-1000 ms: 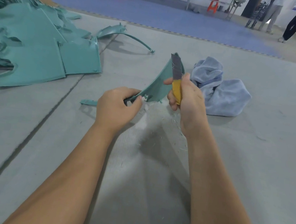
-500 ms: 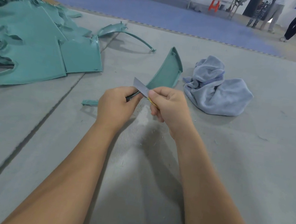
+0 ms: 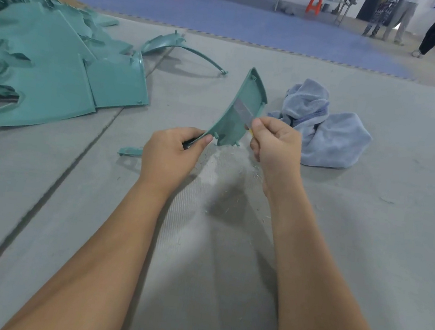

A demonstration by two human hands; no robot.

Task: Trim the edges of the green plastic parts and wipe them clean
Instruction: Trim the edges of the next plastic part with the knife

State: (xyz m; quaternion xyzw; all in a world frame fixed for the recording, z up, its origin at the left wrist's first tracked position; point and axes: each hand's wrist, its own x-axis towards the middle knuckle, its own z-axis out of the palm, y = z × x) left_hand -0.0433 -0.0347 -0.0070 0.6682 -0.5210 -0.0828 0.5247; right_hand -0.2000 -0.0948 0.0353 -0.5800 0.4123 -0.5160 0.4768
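A curved green plastic part (image 3: pixel 240 118) stands upright in the middle of the view, its wide end pointing away from me. My left hand (image 3: pixel 168 158) pinches its narrow lower end. My right hand (image 3: pixel 276 142) grips a yellow-handled knife, whose grey blade (image 3: pixel 241 111) lies flat against the part's inner face. Only a sliver of the yellow handle shows by my thumb. Pale plastic shavings (image 3: pixel 245 174) lie scattered on the grey mat below my hands.
A heap of large green plastic panels (image 3: pixel 38 66) fills the left. A thin arched green part (image 3: pixel 182 48) lies behind it, and a small green offcut (image 3: pixel 129 151) left of my left hand. A crumpled grey-blue cloth (image 3: pixel 323 129) sits right. People stand far back right.
The knife went from upright at the part's top edge, down to its lower end by my left hand, and now the blade sits midway up the part's inner face. The part stands steeper.
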